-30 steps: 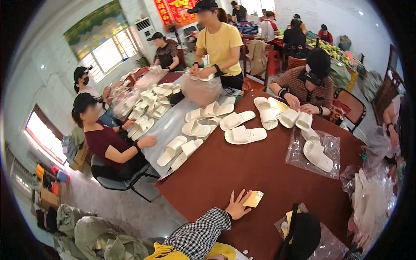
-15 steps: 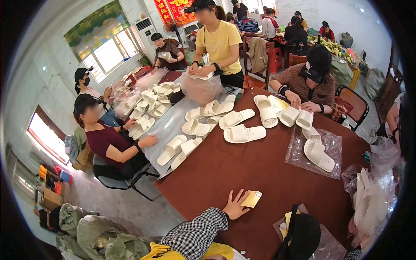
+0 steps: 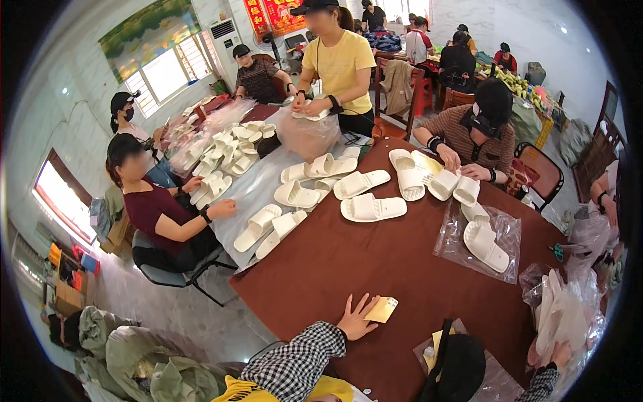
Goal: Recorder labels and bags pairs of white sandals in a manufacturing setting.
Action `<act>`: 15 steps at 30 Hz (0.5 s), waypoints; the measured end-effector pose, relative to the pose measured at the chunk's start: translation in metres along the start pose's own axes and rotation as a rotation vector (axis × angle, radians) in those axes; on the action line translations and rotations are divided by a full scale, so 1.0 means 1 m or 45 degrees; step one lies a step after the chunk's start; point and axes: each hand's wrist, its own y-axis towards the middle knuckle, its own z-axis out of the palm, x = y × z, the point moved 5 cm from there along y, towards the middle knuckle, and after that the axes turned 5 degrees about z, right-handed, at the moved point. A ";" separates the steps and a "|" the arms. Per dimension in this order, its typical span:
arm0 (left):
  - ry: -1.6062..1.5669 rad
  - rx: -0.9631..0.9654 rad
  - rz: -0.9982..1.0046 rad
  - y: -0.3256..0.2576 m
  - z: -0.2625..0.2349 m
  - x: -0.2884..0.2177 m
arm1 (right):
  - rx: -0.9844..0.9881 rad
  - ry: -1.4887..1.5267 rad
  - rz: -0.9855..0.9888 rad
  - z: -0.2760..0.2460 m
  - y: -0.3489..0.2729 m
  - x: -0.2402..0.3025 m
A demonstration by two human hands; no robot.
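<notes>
My left hand (image 3: 357, 317), in a black-and-white checked sleeve, lies on the brown table with fingers spread. Its fingers touch a small yellow card (image 3: 381, 309). At the table's right edge my right hand (image 3: 559, 354) is at a stack of clear plastic bags (image 3: 557, 315); its fingers are too small and partly hidden to tell how they close. A black cap-shaped thing (image 3: 462, 368) with a strap is between my arms, covering part of a clear bag (image 3: 499, 378) and a yellow card (image 3: 437, 347).
White slippers (image 3: 373, 208) lie across the far half of the brown table (image 3: 321, 275). One slipper (image 3: 487, 246) rests on a clear bag. Across from me a person in a striped brown top (image 3: 469, 134) handles slippers. Green scissors (image 3: 557, 252) lie at the right. Sacks (image 3: 144, 362) fill the lower left.
My right hand has come into view at the plastic bags. My left hand stays on the yellow card. The whole view has shifted slightly, with the table moving left in it.
</notes>
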 end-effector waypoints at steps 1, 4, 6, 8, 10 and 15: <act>-0.006 0.024 0.017 0.004 0.002 -0.003 | 0.076 -0.096 0.016 -0.001 -0.003 0.001; -0.011 0.064 0.047 0.011 0.003 -0.009 | -0.242 0.090 -0.111 0.019 0.017 -0.022; -0.003 0.081 0.039 0.008 0.003 -0.008 | -0.279 0.252 -0.145 0.019 0.036 -0.020; -0.018 0.040 0.034 0.006 0.002 -0.006 | -0.325 0.414 -0.169 0.015 0.054 -0.023; -0.033 0.031 0.074 0.011 0.005 -0.009 | -0.846 0.842 -0.408 -0.005 0.063 -0.050; -0.035 0.106 0.023 0.007 -0.003 -0.002 | -0.153 1.629 -0.269 -0.046 0.023 -0.004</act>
